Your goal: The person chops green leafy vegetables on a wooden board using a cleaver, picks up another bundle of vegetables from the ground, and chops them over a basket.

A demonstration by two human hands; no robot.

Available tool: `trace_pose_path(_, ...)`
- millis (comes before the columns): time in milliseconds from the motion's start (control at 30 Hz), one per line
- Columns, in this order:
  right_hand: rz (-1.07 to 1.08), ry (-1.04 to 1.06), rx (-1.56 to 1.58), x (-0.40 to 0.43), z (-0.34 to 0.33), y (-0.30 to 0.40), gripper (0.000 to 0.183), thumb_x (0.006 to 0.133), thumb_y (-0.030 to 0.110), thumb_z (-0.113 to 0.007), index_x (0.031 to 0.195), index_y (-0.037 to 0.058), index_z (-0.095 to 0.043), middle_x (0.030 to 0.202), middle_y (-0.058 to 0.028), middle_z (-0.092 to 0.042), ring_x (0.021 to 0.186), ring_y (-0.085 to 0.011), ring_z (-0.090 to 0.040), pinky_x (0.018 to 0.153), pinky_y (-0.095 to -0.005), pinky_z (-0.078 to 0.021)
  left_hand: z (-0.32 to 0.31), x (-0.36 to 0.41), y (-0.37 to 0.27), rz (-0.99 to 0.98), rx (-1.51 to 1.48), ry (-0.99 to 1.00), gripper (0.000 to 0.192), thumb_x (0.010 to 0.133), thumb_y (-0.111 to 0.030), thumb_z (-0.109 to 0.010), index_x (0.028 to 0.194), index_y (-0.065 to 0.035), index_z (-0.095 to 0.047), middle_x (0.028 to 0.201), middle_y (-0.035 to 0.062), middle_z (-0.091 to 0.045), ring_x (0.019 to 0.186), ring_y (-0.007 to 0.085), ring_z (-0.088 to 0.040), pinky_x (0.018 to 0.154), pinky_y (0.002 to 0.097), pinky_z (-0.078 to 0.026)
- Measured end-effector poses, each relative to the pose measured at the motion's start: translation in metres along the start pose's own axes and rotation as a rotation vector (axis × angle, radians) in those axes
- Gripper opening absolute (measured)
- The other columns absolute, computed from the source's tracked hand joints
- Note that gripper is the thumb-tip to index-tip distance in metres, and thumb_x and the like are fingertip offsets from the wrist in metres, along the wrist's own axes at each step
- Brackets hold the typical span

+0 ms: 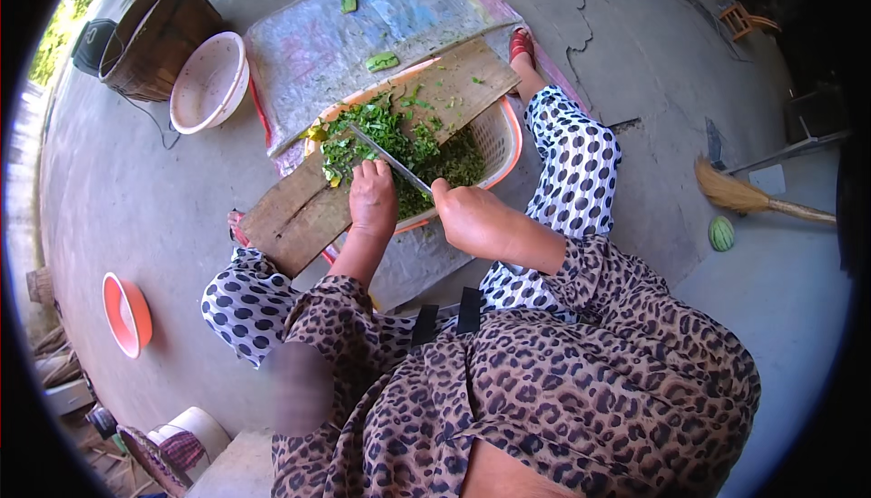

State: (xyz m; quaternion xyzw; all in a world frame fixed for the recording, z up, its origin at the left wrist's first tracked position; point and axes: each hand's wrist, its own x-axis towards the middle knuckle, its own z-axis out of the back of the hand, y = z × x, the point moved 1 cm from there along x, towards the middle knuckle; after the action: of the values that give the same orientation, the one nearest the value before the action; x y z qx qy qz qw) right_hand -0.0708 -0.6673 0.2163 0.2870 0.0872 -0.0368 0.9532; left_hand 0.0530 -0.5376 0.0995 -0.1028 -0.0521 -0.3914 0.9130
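Observation:
A wooden board (480,86) lies slantwise across an oval plastic basket (503,141) with an orange rim. Leafy greens (371,124), cut into pieces, are heaped on the board's middle. More finely chopped greens (463,161) fill the basket beneath. My right hand (469,216) grips a knife (391,158) by its handle, and the narrow blade points up and left across the greens. Just left of the blade, my left hand (373,198) presses curled fingers onto the near edge of the heap; what its fingertips hold is partly hidden.
Under the basket spreads a plastic sheet (299,56) bearing two green striped rind pieces (382,61). A pale basin (211,83) and wooden bucket (160,39) stand left. An orange basin (129,314) sits nearer. On the right are a straw broom (731,188) and small striped melon (721,233).

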Motion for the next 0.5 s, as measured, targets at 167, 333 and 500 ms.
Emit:
trace_pose_path(167,-0.016,-0.019,0.022,0.007,-0.012,-0.002,0.014,0.077,-0.002,-0.051,0.088,-0.0074,-0.045,0.064,-0.0269,-0.06,0.064,-0.0425,-0.064,0.058,-0.0479,-0.0522,0.003,0.002,-0.002,0.009,-0.036,0.022,0.02,0.076,0.001,-0.054,0.095,0.0013,-0.056,0.09,0.0147,-0.055,0.086,0.0296,-0.056,0.074,0.0367,-0.05)
trace_pose_path(333,-0.072,-0.074,0.045,0.054,-0.044,-0.024,0.012,0.08,0.001,-0.051,0.089,-0.0056,-0.046,0.071,-0.0258,-0.064,0.069,-0.0411,-0.066,0.06,-0.0471,-0.0537,-0.002,-0.001,0.003,-0.011,-0.117,-0.015,0.025,0.076,0.001,-0.054,0.1,0.0044,-0.057,0.093,0.0164,-0.055,0.088,0.0316,-0.056,0.078,0.0391,-0.049)
trace_pose_path(500,-0.092,-0.083,0.09,0.063,-0.056,-0.036,0.019,0.079,0.003,-0.052,0.094,-0.0053,-0.045,0.073,-0.0273,-0.064,0.075,-0.0435,-0.066,0.067,-0.0495,-0.0533,-0.005,-0.012,0.007,0.008,-0.208,-0.133,0.028,0.079,-0.002,-0.055,0.106,0.0053,-0.057,0.107,0.0188,-0.058,0.097,0.0346,-0.056,0.085,0.0403,-0.048)
